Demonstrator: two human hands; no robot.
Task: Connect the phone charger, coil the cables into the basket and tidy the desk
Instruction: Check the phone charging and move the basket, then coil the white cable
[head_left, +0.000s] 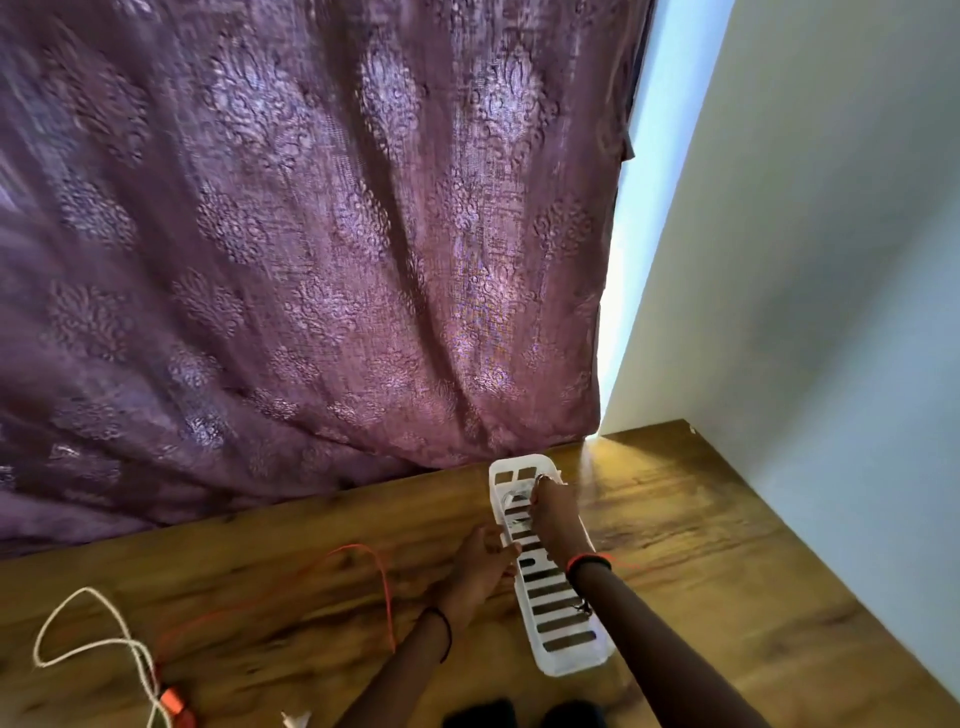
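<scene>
The white slotted basket (550, 587) lies lengthwise on the wooden desk (701, 545), its far end close to the purple curtain (311, 234). Both hands are at its far half.

The right hand (553, 512) reaches into the basket from above, its fingers bent down among what looks like a pale coiled cable (514, 499) at the far end. The picture is blurred there, so I cannot tell whether the fingers are pinching the cable or only pressing on it. An orange band (589, 561) circles the right wrist, which hangs over the basket's middle.

The left hand (480, 564) lies just left of the basket, fingers loosely curled and the fingertips (511, 548) touching the basket's near rim on that side. It seems to steady the basket more than grip it; how firmly it closes cannot be told. A dark band (441, 623) sits on the left wrist.

An orange cable (384, 582) arcs over the desk to the left of the left hand, running back toward the person. Farther left, well apart from both hands, a white cable (88, 644) loops on the wood, and an orange plug (174, 701) lies beside it at the near edge. A pale wall (831, 312) rises to the right of the right hand.
</scene>
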